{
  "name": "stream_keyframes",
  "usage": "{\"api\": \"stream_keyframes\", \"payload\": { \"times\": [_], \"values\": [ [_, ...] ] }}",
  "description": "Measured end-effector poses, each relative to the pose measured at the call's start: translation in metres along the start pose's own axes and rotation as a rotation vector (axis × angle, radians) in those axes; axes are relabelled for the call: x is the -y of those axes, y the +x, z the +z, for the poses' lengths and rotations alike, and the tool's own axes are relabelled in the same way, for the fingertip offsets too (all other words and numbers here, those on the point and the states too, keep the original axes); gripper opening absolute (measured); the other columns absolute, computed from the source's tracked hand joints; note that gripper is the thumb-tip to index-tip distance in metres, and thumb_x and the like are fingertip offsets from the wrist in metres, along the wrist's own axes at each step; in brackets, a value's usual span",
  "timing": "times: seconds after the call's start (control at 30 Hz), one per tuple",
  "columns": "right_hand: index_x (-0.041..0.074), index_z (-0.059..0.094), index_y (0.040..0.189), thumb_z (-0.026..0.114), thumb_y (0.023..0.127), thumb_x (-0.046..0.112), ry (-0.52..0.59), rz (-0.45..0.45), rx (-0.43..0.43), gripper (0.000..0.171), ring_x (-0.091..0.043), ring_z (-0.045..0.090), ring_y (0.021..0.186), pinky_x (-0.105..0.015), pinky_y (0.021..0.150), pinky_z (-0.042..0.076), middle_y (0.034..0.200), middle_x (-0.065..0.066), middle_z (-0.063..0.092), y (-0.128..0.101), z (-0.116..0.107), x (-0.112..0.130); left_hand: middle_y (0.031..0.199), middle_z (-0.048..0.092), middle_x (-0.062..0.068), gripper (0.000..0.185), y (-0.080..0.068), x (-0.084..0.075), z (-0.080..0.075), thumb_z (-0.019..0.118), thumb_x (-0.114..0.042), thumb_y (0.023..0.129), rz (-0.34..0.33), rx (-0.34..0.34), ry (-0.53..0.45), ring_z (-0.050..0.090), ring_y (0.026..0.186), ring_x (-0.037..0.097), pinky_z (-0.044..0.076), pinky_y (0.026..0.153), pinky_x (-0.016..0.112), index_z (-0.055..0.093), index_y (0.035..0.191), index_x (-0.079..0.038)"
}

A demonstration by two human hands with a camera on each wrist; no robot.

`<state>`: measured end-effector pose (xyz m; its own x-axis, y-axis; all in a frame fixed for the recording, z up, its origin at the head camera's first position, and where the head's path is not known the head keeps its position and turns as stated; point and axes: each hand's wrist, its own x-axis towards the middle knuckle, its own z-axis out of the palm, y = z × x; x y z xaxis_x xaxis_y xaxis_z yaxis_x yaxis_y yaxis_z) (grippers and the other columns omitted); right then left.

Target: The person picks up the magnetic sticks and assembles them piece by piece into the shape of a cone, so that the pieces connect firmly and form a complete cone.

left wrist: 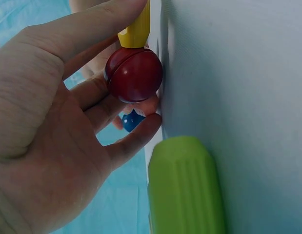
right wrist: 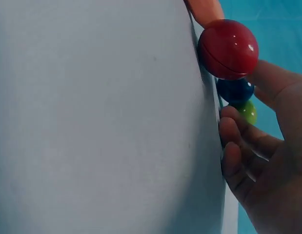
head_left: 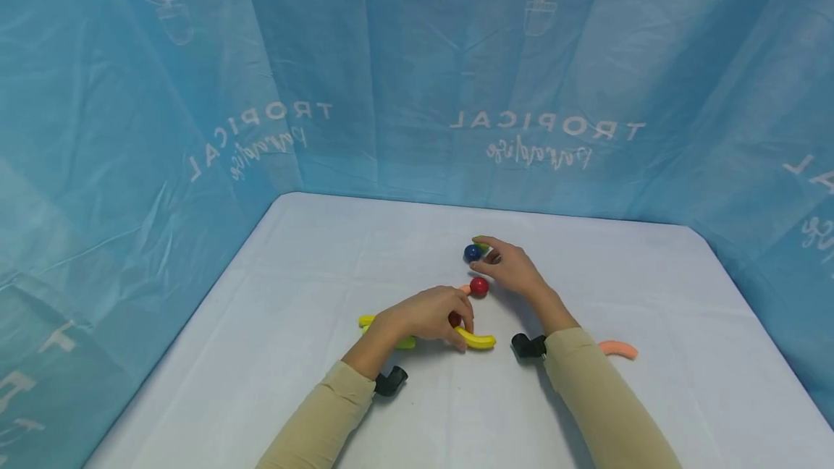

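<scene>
My left hand (head_left: pixel 433 313) pinches a curved yellow bar (head_left: pixel 477 339) beside a dark red ball (left wrist: pixel 134 75); its thumb lies along the bar and its fingers curve behind the ball. Farther back, my right hand (head_left: pixel 515 266) has thumb and index finger on either side of a blue ball (head_left: pixel 472 253) and a green piece (head_left: pixel 482 244) against it. Fingertip contact there is partly hidden. Between the hands, a bright red ball (head_left: pixel 478 286) touches the end of a peach-coloured bar (head_left: pixel 465 289).
A yellow bar (head_left: pixel 367 320) and a ridged green bar (head_left: pixel 407 343) lie beside the left wrist, partly covered by it. A curved peach bar (head_left: pixel 619 349) lies right of the right forearm. Blue printed cloth (head_left: pixel 417 93) hangs around the white table (head_left: pixel 326 252).
</scene>
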<state>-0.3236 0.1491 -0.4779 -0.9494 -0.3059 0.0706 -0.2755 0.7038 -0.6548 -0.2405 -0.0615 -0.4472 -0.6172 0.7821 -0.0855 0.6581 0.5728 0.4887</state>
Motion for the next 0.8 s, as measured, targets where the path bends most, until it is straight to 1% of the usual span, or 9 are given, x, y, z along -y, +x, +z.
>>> {"api": "stream_keyframes", "payload": {
  "times": [0.13, 0.23, 0.33, 0.47, 0.57, 0.67, 0.8],
  "values": [
    [0.024, 0.058, 0.129, 0.074, 0.084, 0.035, -0.068, 0.005, 0.008, 0.049, -0.02, 0.06, 0.084, -0.038, 0.071, 0.049, 0.095, -0.003, 0.064, 0.003, 0.0, 0.001, 0.094, 0.06, -0.017, 0.019, 0.0, 0.0, -0.001, 0.084, -0.032, 0.073, 0.014, 0.003, -0.003, 0.051, 0.084, 0.004, 0.043, 0.077, 0.019, 0.074, 0.088, -0.025],
    [0.023, 0.061, 0.123, 0.076, 0.082, 0.033, -0.082, 0.017, 0.018, 0.045, -0.02, 0.059, 0.08, -0.036, 0.068, 0.049, 0.091, -0.002, 0.065, 0.002, 0.0, 0.001, 0.095, 0.061, -0.016, 0.019, 0.0, -0.001, -0.002, 0.084, -0.032, 0.073, 0.014, 0.01, -0.009, 0.051, 0.083, 0.004, 0.043, 0.076, 0.018, 0.074, 0.088, -0.024],
    [0.02, 0.063, 0.121, 0.076, 0.082, 0.034, -0.055, 0.017, 0.008, 0.044, -0.021, 0.06, 0.085, -0.037, 0.071, 0.05, 0.094, -0.002, 0.065, 0.0, -0.002, -0.001, 0.095, 0.06, -0.016, 0.019, 0.0, -0.002, -0.002, 0.084, -0.033, 0.073, -0.002, 0.016, -0.008, 0.051, 0.082, 0.005, 0.044, 0.074, 0.018, 0.074, 0.088, -0.025],
    [0.014, 0.063, 0.121, 0.075, 0.082, 0.035, 0.003, 0.029, -0.02, 0.045, -0.021, 0.062, 0.092, -0.037, 0.075, 0.052, 0.101, -0.003, 0.065, -0.006, -0.004, -0.005, 0.095, 0.06, -0.017, 0.019, 0.0, -0.003, -0.002, 0.084, -0.033, 0.073, -0.022, 0.023, 0.007, 0.05, 0.083, 0.004, 0.043, 0.075, 0.018, 0.074, 0.088, -0.026],
    [0.012, 0.063, 0.122, 0.075, 0.083, 0.033, 0.043, 0.045, -0.041, 0.046, -0.022, 0.063, 0.093, -0.035, 0.073, 0.054, 0.105, -0.004, 0.065, -0.011, -0.007, -0.008, 0.095, 0.06, -0.017, 0.019, 0.0, -0.004, -0.001, 0.084, -0.033, 0.074, -0.017, 0.027, 0.014, 0.05, 0.083, 0.005, 0.043, 0.075, 0.019, 0.074, 0.088, -0.026],
    [0.011, 0.064, 0.121, 0.075, 0.083, 0.031, 0.066, 0.054, -0.054, 0.044, -0.022, 0.063, 0.092, -0.034, 0.071, 0.054, 0.105, -0.005, 0.066, -0.015, -0.009, -0.012, 0.094, 0.06, -0.017, 0.019, 0.0, -0.005, -0.001, 0.084, -0.033, 0.074, -0.012, 0.027, 0.015, 0.05, 0.083, 0.005, 0.043, 0.075, 0.019, 0.074, 0.088, -0.026],
    [0.01, 0.065, 0.12, 0.076, 0.083, 0.031, 0.059, 0.06, -0.05, 0.044, -0.021, 0.063, 0.092, -0.034, 0.07, 0.054, 0.105, -0.005, 0.066, -0.019, -0.013, -0.012, 0.095, 0.06, -0.017, 0.019, -0.001, -0.006, -0.003, 0.084, -0.033, 0.073, -0.031, 0.023, 0.009, 0.051, 0.083, 0.006, 0.043, 0.074, 0.019, 0.074, 0.088, -0.027]
  ]
}}
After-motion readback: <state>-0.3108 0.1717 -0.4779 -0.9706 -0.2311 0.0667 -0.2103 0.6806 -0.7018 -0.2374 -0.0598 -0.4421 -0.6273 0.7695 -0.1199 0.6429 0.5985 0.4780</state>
